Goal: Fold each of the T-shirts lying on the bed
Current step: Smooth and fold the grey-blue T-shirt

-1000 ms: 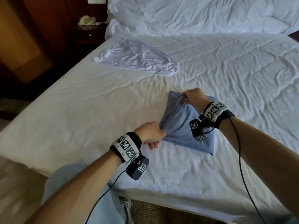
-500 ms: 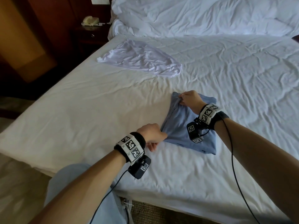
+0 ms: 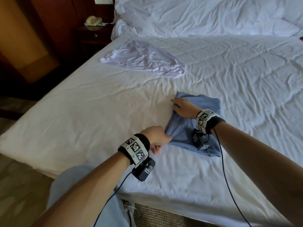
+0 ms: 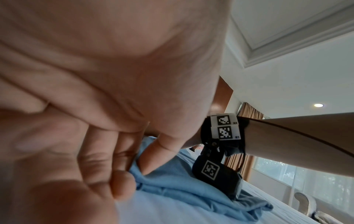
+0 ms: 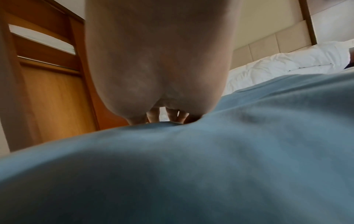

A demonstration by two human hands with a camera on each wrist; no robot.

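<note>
A blue T-shirt (image 3: pixel 183 130) lies folded into a small rectangle on the white bed (image 3: pixel 98 112), near its front edge. My left hand (image 3: pixel 157 136) pinches the shirt's near-left corner between thumb and fingers; the left wrist view shows that pinch on the blue T-shirt (image 4: pixel 172 181). My right hand (image 3: pixel 183 107) lies flat with straight fingers on the far-left part of the shirt, pressing it down. In the right wrist view the blue T-shirt (image 5: pixel 191 166) fills the lower frame under the palm. A white T-shirt (image 3: pixel 144 59) lies crumpled and unfolded at the far left of the bed.
White pillows and a bunched duvet (image 3: pixel 196 15) lie along the head of the bed. A dark nightstand (image 3: pixel 93 35) with a telephone (image 3: pixel 92 20) stands at the far left. The bed's left and front edges drop to the floor. Cables run from both wrists.
My right hand has let go of the shirt's far-left edge and now lies flat on it. The shirt has settled flatter on the bed. My left hand keeps its pinch on the near corner.
</note>
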